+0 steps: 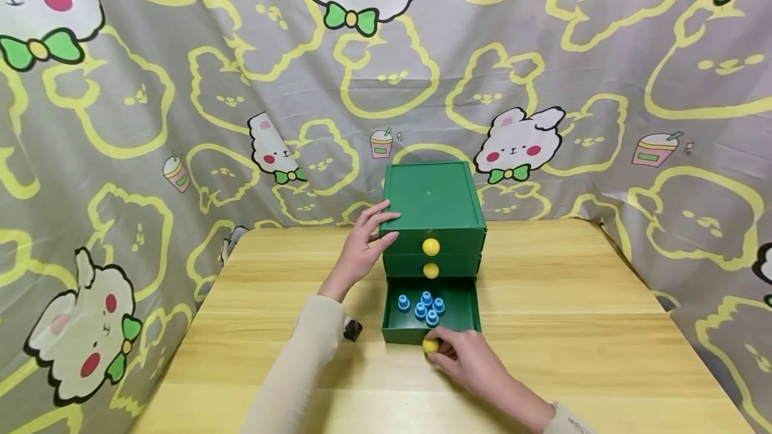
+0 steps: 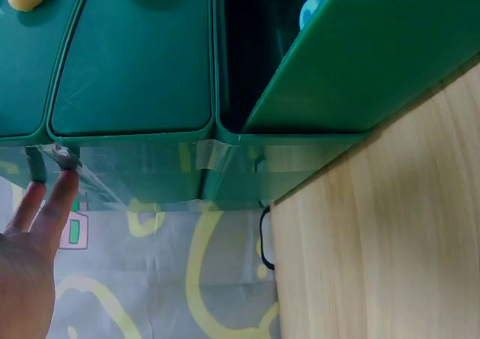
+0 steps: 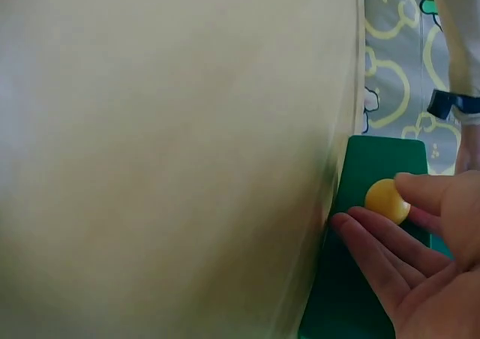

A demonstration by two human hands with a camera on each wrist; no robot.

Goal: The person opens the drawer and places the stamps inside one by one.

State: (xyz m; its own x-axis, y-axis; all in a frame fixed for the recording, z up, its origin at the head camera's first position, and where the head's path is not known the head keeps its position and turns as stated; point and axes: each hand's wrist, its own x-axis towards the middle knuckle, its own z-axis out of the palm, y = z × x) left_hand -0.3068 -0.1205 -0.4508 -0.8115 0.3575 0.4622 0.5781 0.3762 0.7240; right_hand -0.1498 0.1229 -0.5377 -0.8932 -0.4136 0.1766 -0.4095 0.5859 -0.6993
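A green drawer cabinet (image 1: 431, 196) stands on the table, its bottom drawer (image 1: 464, 307) pulled out. Inside that drawer lie several small blue stepped caps (image 1: 420, 311). My right hand (image 1: 470, 360) pinches the round yellow knob (image 1: 431, 345) on the drawer's front between thumb and fingers; the right wrist view shows the same knob (image 3: 386, 202). With fairly straight fingers, my left hand (image 1: 362, 246) steadies the cabinet's upper left side. In the left wrist view its fingertips (image 2: 64, 185) touch the side wall near the upper drawers.
Two upper drawers, each with a yellow knob (image 1: 431, 247), are closed. Clear tape (image 2: 214, 155) runs along the cabinet's side. A small black object (image 1: 352, 330) is by the left sleeve. The wooden table (image 1: 561, 300) is backed by a patterned curtain (image 1: 398, 99).
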